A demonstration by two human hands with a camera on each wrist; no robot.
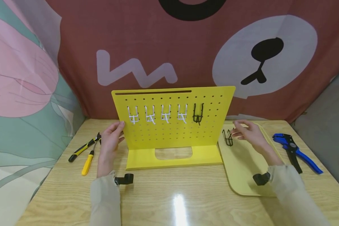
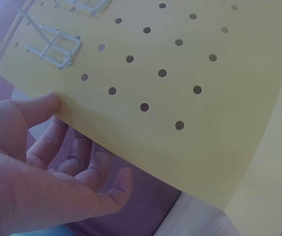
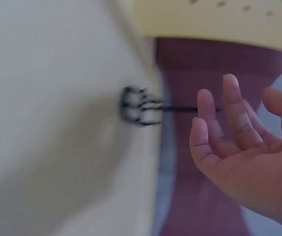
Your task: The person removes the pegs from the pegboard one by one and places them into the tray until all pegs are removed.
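Note:
A yellow pegboard (image 1: pixel 169 133) stands on its base, with several white wire hooks (image 1: pixel 165 114) and one black wire hook (image 1: pixel 197 116) in a row on it. My left hand (image 1: pixel 109 138) grips its left edge, thumb on the front face and fingers behind, as the left wrist view (image 2: pixel 47 167) confirms for the hand. On the right, a second black hook (image 1: pixel 228 139) sits at the far left of the pale yellow tray (image 1: pixel 240 169). Beside that hook my right hand (image 1: pixel 250 133) hovers with fingers spread; in the right wrist view the hook (image 3: pixel 131 105) is blurred.
Left of the pegboard lie black-and-yellow pliers (image 1: pixel 83 150) and a yellow-handled screwdriver (image 1: pixel 87 163). A blue-and-black wire stripper (image 1: pixel 296 150) lies right of the tray. Behind the wooden table (image 1: pixel 158 197) hangs a printed cloth (image 1: pixel 147 40).

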